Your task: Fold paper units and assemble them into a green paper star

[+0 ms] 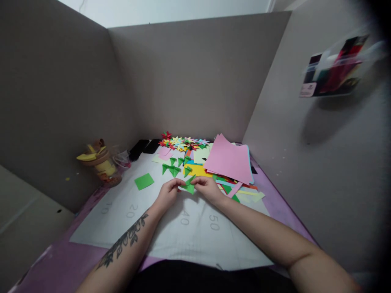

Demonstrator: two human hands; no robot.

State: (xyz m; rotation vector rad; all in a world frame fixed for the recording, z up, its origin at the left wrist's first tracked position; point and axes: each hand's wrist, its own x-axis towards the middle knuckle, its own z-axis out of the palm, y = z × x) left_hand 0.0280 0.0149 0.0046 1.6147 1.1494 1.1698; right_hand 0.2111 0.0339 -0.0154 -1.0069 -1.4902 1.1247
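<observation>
Between my two hands, a little above the white sheet, is a folded green paper piece [190, 186] with pointed corners. My left hand [169, 191] pinches its left side, and my right hand [208, 188] pinches its right side with thumb and finger. Just beyond my hands lie several folded green paper pieces [174, 171] of a similar pointed shape. To the left of my left hand a flat green paper square [144, 181] rests on the sheet.
Folded multicoloured paper stars [183, 143] are heaped at the back. Pink paper sheets [227, 158] and coloured strips lie at right. A decorated pot [104, 165] and dark flat objects [139, 149] stand back left. A clear holder [332, 73] hangs on the right wall.
</observation>
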